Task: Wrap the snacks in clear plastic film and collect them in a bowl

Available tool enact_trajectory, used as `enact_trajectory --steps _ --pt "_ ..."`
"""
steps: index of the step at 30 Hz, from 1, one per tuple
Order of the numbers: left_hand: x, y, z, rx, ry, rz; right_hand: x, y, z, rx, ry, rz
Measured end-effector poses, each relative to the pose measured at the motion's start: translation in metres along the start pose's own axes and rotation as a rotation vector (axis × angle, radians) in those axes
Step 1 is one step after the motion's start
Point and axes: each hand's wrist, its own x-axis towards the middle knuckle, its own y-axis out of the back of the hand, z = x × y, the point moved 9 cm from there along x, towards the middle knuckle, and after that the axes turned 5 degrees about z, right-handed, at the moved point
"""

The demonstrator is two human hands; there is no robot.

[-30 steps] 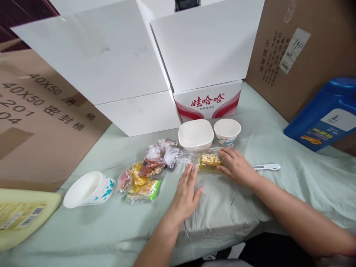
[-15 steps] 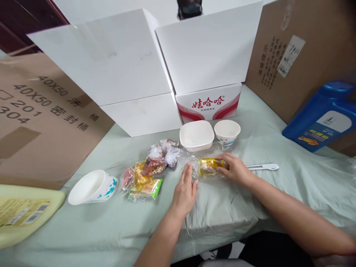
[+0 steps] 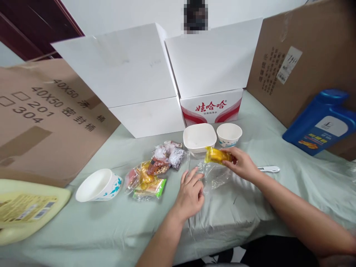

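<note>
My right hand (image 3: 242, 163) pinches a yellow wrapped snack (image 3: 216, 155) and holds it just above the table, in front of the square white bowl (image 3: 199, 137). My left hand (image 3: 191, 193) has its fingers curled on the edge of a clear plastic bag (image 3: 213, 175) that lies crumpled below the snack. A pile of wrapped snacks (image 3: 151, 171) sits left of the left hand. A small round paper cup (image 3: 229, 134) stands beside the square bowl.
A paper bowl (image 3: 98, 185) lies tipped at the left. White cartons (image 3: 155, 81) and brown cardboard boxes (image 3: 41, 118) ring the back. A blue jug (image 3: 322, 122) stands at right, a yellow jug (image 3: 25, 211) lies at far left, a white pen-like tool (image 3: 269, 169) lies beside my right wrist.
My right hand has lifted the yellow snack up out of the clear bag. My left hand has moved right and curled onto the bag's edge.
</note>
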Motion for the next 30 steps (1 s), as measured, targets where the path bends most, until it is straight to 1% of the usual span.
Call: enact_trajectory --steps 3,5,8,9,10,11,12,14,15,16,18,19,21,23,25,26,27,28,30 --pt "-0.002 -0.009 -0.003 -0.061 0.011 -0.058 0.026 0.014 0.001 0.019 -0.015 0.145" --pt "-0.002 -0.01 -0.005 -0.071 0.032 -0.058 0.048 0.013 0.001 -0.006 -0.04 0.174" --pt "-0.002 -0.009 -0.006 -0.084 0.055 -0.061 0.074 0.004 -0.01 -0.1 -0.033 0.156" --pt "-0.002 -0.009 -0.006 -0.089 0.058 -0.062 0.077 0.0 -0.019 -0.13 0.005 0.126" --pt "-0.002 -0.008 -0.006 -0.093 0.06 -0.062 0.076 -0.007 -0.029 -0.145 0.061 0.06" --pt "-0.002 -0.007 -0.006 -0.094 0.062 -0.056 0.07 -0.016 -0.04 -0.138 0.124 -0.055" --pt "-0.002 -0.005 -0.006 -0.091 0.064 -0.045 0.058 -0.028 -0.049 -0.112 0.178 -0.212" --pt "-0.002 0.001 -0.01 -0.069 0.073 -0.007 0.019 -0.049 -0.06 -0.062 0.234 -0.562" --pt "-0.003 0.005 -0.012 -0.05 0.08 0.01 -0.001 -0.053 -0.06 -0.07 0.232 -0.68" --pt "-0.004 0.009 -0.015 -0.029 0.084 0.021 -0.018 -0.053 -0.059 -0.101 0.231 -0.745" --pt "-0.008 0.015 -0.018 0.005 0.072 -0.004 -0.044 -0.047 -0.052 -0.175 0.221 -0.783" --pt "-0.011 0.017 -0.018 0.014 0.063 -0.039 -0.055 -0.043 -0.049 -0.203 0.214 -0.785" --pt "-0.019 0.02 -0.018 0.003 0.053 -0.154 -0.073 -0.033 -0.047 -0.22 0.19 -0.803" --pt "-0.027 0.024 -0.014 -0.062 0.055 -0.301 -0.086 -0.022 -0.053 -0.175 0.17 -0.842" --pt "-0.034 0.032 -0.003 -0.198 0.03 -0.432 -0.094 -0.012 -0.067 -0.05 0.146 -0.902" --pt "-0.034 0.037 0.004 -0.286 0.007 -0.469 -0.094 -0.007 -0.075 0.03 0.133 -0.922" --pt "-0.032 0.042 0.01 -0.37 -0.015 -0.476 -0.09 -0.004 -0.082 0.097 0.121 -0.919" --pt "-0.028 0.045 0.013 -0.435 -0.024 -0.451 -0.082 -0.003 -0.086 0.132 0.116 -0.882" --pt "-0.014 0.045 0.008 -0.448 0.012 -0.32 -0.056 -0.007 -0.085 0.09 0.141 -0.708"
